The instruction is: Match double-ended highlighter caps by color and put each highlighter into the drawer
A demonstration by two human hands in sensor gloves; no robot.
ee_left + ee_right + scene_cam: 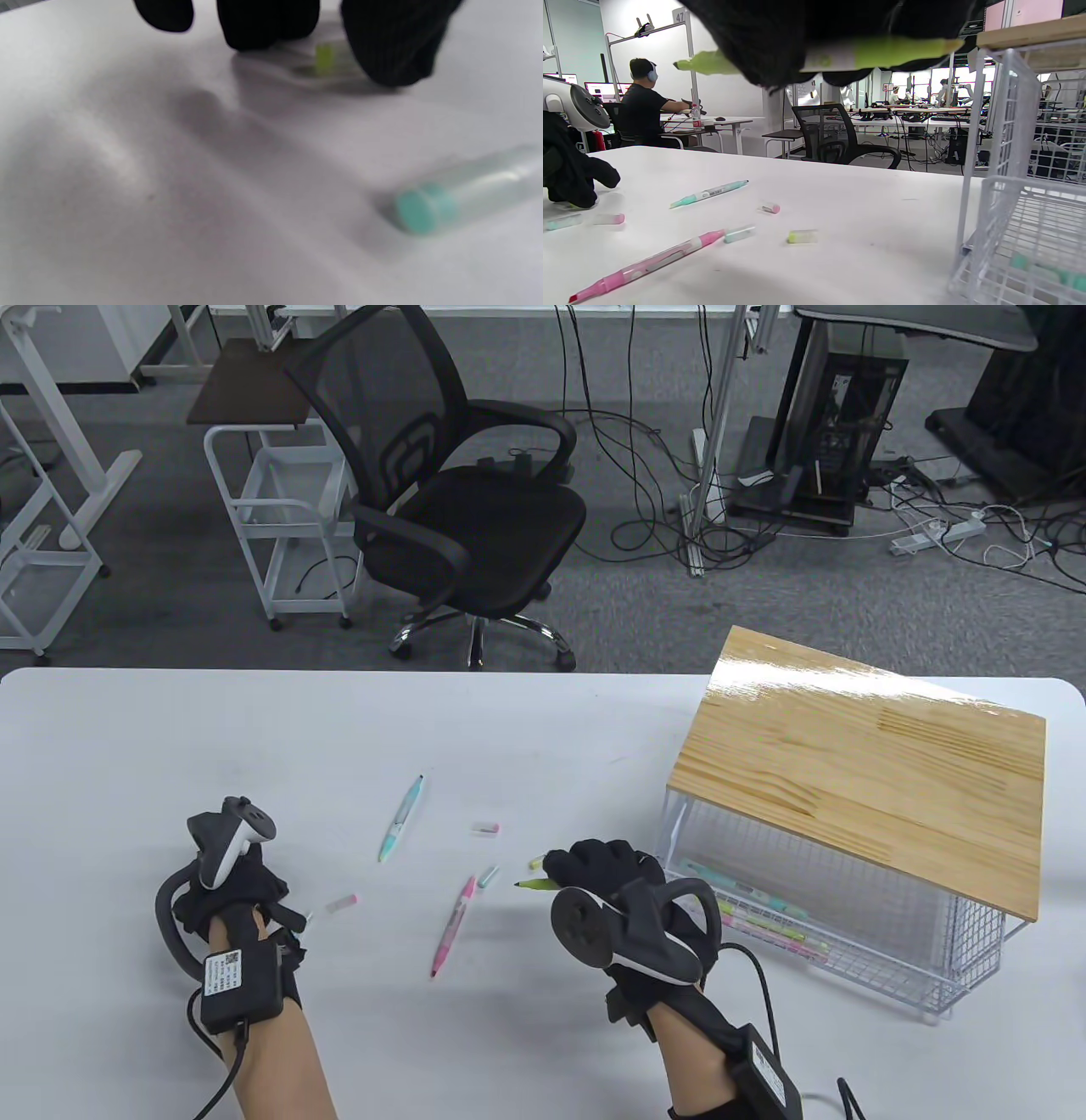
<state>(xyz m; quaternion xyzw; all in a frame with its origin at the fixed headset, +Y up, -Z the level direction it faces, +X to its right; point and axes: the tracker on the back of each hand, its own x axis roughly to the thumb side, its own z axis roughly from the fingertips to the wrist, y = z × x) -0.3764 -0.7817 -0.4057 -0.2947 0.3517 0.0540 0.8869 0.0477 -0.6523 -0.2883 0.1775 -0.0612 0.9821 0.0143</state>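
Observation:
My right hand (567, 872) grips a yellow-green highlighter (882, 50) just above the table; both of its tips are bare. My left hand (287, 913) is down on the table, its fingertips (267, 29) pinching a small yellow-green cap (324, 59). A teal cap (441, 205) lies beside that hand. An uncapped pink highlighter (452, 926) and a teal highlighter (400, 817) lie between the hands. Loose caps lie around them: pink (342, 902), pink (485, 829), teal (488, 875) and yellow-green (536, 863). The wire drawer (882, 976) at the right stands open and holds several highlighters.
A wooden top (865, 763) covers the drawer frame, whose white wire wall (1009, 127) stands close to my right hand. A black office chair (458, 500) stands beyond the table's far edge. A person sits at a desk (645, 106) far off.

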